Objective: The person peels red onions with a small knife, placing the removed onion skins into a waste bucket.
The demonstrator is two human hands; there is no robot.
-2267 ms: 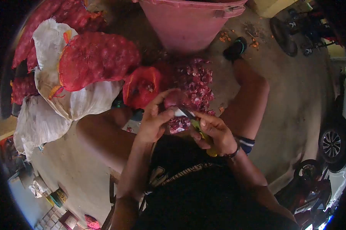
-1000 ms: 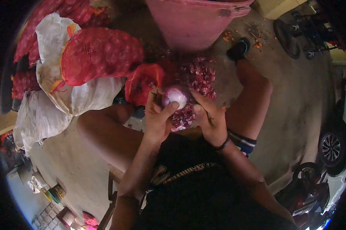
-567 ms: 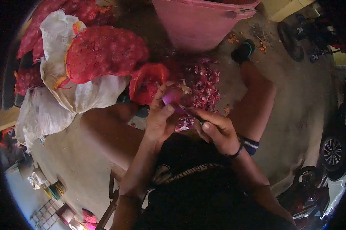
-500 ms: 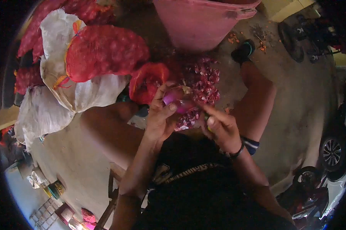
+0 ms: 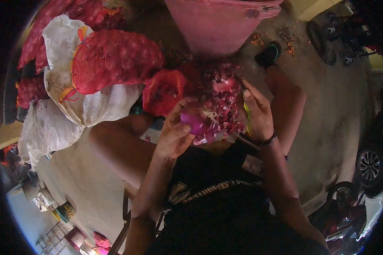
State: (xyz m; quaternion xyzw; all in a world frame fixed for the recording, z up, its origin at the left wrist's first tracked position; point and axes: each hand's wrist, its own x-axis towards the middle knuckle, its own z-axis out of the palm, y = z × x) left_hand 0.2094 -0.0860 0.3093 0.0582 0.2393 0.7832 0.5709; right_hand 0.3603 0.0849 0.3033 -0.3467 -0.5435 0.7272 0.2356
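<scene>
My left hand [image 5: 173, 134] is closed round a red onion [image 5: 194, 119], its skin purple and shiny, with pale root threads at the right end. To the right, my right hand [image 5: 259, 111] holds a thin tool by a yellow-green handle [image 5: 247, 112]; the tool's working end cannot be made out. The right thumb and forefinger point up and away from the onion. Beyond the fingertips is a blurred pinkish piece of peel [image 5: 226, 85], apparently in the air. Under both hands spreads a heap of red onion skins [image 5: 225, 106].
An opened red mesh bag [image 5: 163, 91] stands left of the skins. Behind it, a full mesh bag of onions [image 5: 117, 59] leans on white sacks [image 5: 106, 102]. A large pink tub [image 5: 225, 29] stands ahead. Parked vehicles, one with a visible wheel [image 5: 368, 165], line the right side.
My right hand has moved away from the onion, to the right and up, and its fingers have straightened. A piece of peel now shows beyond it. The left hand still grips the onion.
</scene>
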